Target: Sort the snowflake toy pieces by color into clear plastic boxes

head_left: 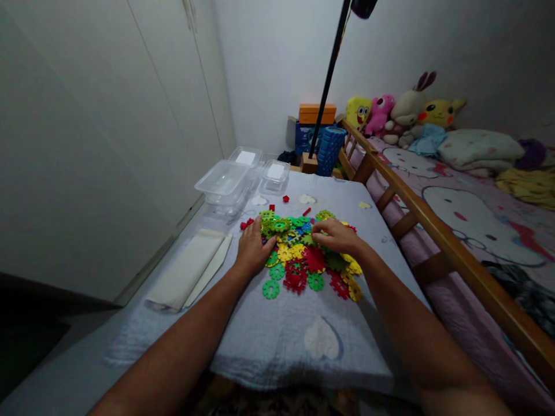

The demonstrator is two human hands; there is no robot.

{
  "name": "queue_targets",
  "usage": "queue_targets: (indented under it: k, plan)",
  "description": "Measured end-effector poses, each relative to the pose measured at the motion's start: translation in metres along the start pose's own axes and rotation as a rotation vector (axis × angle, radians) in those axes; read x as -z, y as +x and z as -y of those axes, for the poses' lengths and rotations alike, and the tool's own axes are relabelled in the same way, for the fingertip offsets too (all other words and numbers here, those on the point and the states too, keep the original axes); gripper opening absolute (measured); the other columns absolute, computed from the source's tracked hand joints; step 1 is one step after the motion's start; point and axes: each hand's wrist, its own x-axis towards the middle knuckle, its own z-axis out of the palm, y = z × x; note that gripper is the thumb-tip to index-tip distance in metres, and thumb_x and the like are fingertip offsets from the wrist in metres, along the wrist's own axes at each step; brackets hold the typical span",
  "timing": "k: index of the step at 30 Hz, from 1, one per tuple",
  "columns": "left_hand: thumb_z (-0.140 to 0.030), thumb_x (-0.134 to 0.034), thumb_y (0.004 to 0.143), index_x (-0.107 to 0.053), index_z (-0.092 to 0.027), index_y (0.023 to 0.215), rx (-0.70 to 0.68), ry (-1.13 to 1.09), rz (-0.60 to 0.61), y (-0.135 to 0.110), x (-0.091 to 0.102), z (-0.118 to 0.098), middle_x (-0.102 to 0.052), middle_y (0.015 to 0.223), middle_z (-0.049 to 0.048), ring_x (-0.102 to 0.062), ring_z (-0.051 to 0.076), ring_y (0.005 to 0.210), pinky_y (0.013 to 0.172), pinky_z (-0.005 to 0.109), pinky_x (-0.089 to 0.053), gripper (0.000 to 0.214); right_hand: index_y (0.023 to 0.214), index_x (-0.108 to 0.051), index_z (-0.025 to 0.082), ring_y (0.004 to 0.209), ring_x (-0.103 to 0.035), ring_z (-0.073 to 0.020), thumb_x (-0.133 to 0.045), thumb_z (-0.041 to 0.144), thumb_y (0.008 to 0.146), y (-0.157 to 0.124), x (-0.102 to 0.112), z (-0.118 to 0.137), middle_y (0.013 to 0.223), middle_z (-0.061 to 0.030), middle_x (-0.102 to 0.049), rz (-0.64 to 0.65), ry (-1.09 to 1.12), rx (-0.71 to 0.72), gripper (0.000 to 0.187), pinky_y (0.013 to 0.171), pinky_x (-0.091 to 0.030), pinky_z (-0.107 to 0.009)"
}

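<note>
A heap of plastic gear pieces in red, yellow, green and blue lies on the cloth-covered table. My left hand rests against the heap's left side, fingers apart, beside a raised cluster of olive-green gears. Over the right part of the heap is my right hand, its fingers curled together at the tips near a green gear; what they pinch is too small to make out. Green gears and a red gear cluster lie at the near edge. Small red pieces sit beyond the heap.
Clear plastic containers stand at the far left of the table. A folded cream cloth lies left of my left forearm. Along the right runs a wooden bed rail. A black pole rises behind the table, beside a blue foam roller.
</note>
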Motion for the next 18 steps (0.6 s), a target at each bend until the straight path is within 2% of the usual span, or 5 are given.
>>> queue_targets:
  k: [6,9,11,14,18]
  plan:
    - [-0.052,-0.068,0.086,-0.063,-0.021,0.134,-0.042,0.082,0.040,0.027,0.013,-0.015,-0.066,0.136,0.0162,-0.059,0.037,0.130,0.112,0.056,-0.044,0.057,0.101,-0.073,0.023,0.109,-0.066,-0.0273,-0.055,0.032,0.089,-0.052,-0.006,-0.029,0.111,-0.0103,-0.074,-0.275,0.050,-0.115,0.024,0.101,-0.048,-0.040]
    - [-0.056,-0.065,0.088,-0.063,-0.020,0.133,-0.135,0.062,0.080,0.050,0.018,-0.026,-0.065,0.138,0.0160,-0.058,0.035,0.132,0.113,0.051,-0.045,0.058,0.135,-0.063,0.022,0.137,-0.054,-0.0353,-0.064,0.047,0.087,-0.079,-0.022,-0.051,0.144,-0.0169,-0.062,-0.339,-0.021,-0.270,0.055,0.115,-0.041,-0.051]
    - [-0.057,-0.063,0.089,-0.063,-0.017,0.135,-0.126,0.082,0.232,0.067,0.018,-0.035,-0.067,0.137,0.0185,-0.062,0.035,0.129,0.109,0.049,-0.047,0.061,0.152,-0.049,0.019,0.146,-0.045,-0.0395,-0.070,0.058,0.081,-0.095,-0.036,-0.063,0.157,-0.0200,-0.050,-0.308,-0.050,-0.383,0.084,0.118,-0.038,-0.056]
    - [-0.060,-0.060,0.090,-0.061,-0.013,0.139,-0.084,0.183,0.542,0.088,0.015,-0.050,-0.068,0.138,0.0225,-0.066,0.037,0.124,0.104,0.047,-0.050,0.067,0.162,-0.034,0.023,0.151,-0.041,-0.0389,-0.073,0.065,0.077,-0.110,-0.057,-0.068,0.163,-0.0187,-0.042,-0.273,-0.038,-0.443,0.103,0.122,-0.035,-0.055]
    - [-0.056,-0.062,0.090,-0.055,-0.009,0.146,-0.073,0.279,0.659,0.098,0.009,-0.067,-0.065,0.143,0.0245,-0.065,0.039,0.127,0.103,0.047,-0.049,0.073,0.165,-0.026,0.019,0.157,-0.030,-0.0393,-0.074,0.067,0.074,-0.110,-0.073,-0.052,0.169,-0.0209,-0.033,-0.249,-0.056,-0.481,0.114,0.127,-0.028,-0.054]
